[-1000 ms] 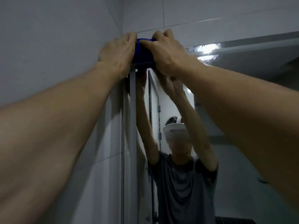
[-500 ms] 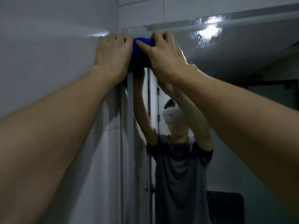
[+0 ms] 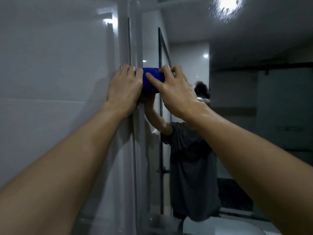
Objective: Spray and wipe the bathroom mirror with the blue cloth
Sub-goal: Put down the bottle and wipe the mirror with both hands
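A bunched blue cloth (image 3: 151, 81) is pressed against the left edge of the bathroom mirror (image 3: 240, 102), at about mid height. My left hand (image 3: 124, 88) holds its left side, with the palm partly over the mirror's frame and the wall. My right hand (image 3: 173, 93) grips its right side, thumb across the front of the cloth and fingers curled over its top. Most of the cloth is hidden between the two hands. No spray bottle is in view.
A glossy tiled wall (image 3: 50, 68) fills the left side and meets the mirror at a vertical frame strip (image 3: 135, 150). The mirror reflects a person in a dark shirt (image 3: 191, 163) and a ceiling light. A white basin rim (image 3: 220, 226) shows at the bottom.
Both hands have slid down the mirror's left edge with the cloth, from the top corner to about mid height. The grip on the cloth looks the same.
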Available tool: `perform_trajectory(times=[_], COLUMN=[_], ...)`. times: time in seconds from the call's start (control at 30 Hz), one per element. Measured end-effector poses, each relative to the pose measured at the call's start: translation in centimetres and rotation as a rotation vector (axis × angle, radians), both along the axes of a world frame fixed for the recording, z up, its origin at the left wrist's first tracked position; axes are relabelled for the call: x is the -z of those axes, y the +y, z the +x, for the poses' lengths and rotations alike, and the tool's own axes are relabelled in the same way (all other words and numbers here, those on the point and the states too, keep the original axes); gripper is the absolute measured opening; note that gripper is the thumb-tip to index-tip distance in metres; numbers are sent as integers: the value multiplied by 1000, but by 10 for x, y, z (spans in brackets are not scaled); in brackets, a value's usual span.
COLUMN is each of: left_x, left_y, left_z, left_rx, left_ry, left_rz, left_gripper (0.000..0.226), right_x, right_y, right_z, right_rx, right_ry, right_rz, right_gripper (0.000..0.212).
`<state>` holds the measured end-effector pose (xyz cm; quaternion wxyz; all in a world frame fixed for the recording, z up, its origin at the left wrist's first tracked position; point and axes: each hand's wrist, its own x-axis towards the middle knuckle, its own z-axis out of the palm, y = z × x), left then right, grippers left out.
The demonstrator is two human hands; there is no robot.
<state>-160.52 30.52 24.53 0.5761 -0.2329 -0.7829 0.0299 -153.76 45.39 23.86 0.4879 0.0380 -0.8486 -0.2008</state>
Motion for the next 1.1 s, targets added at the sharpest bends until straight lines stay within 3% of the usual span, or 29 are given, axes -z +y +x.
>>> perform_trajectory(times=[0.37, 0.8, 1.1], left_x=[123, 224, 297], left_y=[0, -2, -1], left_z=[-3, 13, 19], left_rx=[41, 58, 58], left_ry=[44, -166, -298], left_rz=[-5, -32, -39], left_gripper=[31, 43, 42], right_x=[123, 238, 312], right_y=[0, 4, 7], right_z=[8, 12, 15], right_rx=[69, -23, -107], right_ry=[-98, -121, -102], right_rz=[44, 2, -16], right_gripper=[80, 89, 73])
